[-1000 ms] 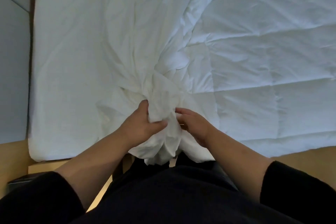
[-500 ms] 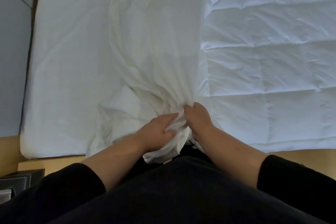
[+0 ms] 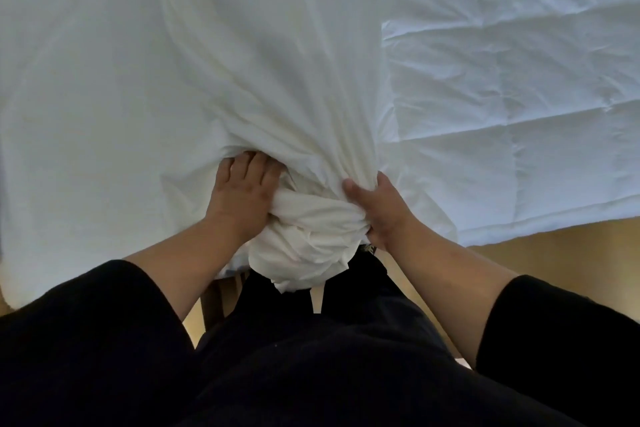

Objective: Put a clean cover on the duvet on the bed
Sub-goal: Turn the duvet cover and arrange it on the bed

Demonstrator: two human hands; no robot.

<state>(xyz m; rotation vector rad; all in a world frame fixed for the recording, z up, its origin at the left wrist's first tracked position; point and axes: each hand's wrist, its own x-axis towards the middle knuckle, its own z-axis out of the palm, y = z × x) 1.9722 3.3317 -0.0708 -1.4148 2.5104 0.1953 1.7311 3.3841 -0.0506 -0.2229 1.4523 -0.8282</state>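
Observation:
A smooth white duvet cover [image 3: 263, 55] stretches up the middle of the bed and gathers into a thick bunch [image 3: 311, 232] at the near edge. My left hand [image 3: 242, 198] holds the bunch from the left, its fingers tucked under a fold of the cover. My right hand [image 3: 377, 211] grips the bunch from the right, thumb on top. The quilted white duvet [image 3: 512, 87] lies flat on the right side of the bed, partly under the cover's right edge.
A white bed sheet [image 3: 79, 87] covers the left of the mattress. Wooden floor [image 3: 568, 246] shows beyond the duvet's near edge at the right. My dark clothing fills the bottom of the view.
The cover has been pulled smooth and wider over the bed. My hands have parted to either side of the bunch, and the view has moved closer in.

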